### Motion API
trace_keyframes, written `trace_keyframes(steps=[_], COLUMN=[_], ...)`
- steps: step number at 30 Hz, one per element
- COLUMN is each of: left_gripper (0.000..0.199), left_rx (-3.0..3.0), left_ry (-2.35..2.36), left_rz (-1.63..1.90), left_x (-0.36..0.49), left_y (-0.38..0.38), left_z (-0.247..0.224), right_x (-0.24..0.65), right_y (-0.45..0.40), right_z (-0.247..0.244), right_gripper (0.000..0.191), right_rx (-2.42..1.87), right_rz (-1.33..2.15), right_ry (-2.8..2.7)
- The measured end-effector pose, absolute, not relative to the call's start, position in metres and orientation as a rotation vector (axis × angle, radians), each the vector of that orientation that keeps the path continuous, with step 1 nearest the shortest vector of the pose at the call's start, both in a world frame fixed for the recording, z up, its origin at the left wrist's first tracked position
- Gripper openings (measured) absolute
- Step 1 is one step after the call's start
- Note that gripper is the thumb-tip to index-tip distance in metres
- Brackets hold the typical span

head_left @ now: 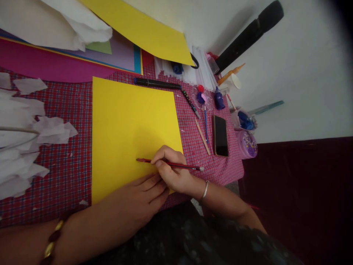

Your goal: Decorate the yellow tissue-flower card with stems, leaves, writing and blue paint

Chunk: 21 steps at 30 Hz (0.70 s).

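Observation:
A yellow sheet lies flat on the checkered cloth, its surface unmarked where it shows. My right hand is closed around a red and dark pencil, which points left over the lower right part of the sheet. Whether its tip touches the paper I cannot tell. My left hand lies flat with its fingers stretched out across the sheet's near edge, fingertips just below my right hand. Nothing shows in the left hand, though its palm is hidden.
Beyond the sheet lie a black marker, a dotted pen, a wooden pencil, a blue brush and a phone. White paper pieces cover the left; coloured sheets are stacked at upper left.

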<state>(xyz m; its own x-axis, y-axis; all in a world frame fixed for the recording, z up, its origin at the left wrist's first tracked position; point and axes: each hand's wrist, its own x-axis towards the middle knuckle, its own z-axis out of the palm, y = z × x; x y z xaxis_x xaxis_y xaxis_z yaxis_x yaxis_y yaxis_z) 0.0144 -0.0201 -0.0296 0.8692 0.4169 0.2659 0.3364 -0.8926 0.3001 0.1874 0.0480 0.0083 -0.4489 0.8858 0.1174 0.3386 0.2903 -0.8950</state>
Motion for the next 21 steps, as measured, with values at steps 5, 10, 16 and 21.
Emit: trace_keyframes(steps=[5,10,16,21], left_gripper=[0.059,0.059,0.057,0.06], left_rx=[2.824,2.816,2.854,2.806], left_ry=[0.58,0.58,0.604,0.591], left_rz=[0.512,0.507,0.565,0.534], left_x=[0.014,0.0139,0.015,0.0147], left_y=[-0.0195,-0.0175,-0.0171,-0.0174], left_z=[-0.0283,-0.027,-0.0273,-0.0284], right_x=[0.1872,0.1869,0.187,0.1873], right_y=[0.0485,0.0491,0.0497,0.0491], right_z=[0.008,0.009,0.0103,0.0086], right_gripper=[0.016,0.015,0.014,0.015], right_rx=[-1.09,-1.084,-1.079,-1.092], right_rz=[1.112,1.113,1.116,1.095], right_ry=[-1.931,-1.936,-1.937,-1.941])
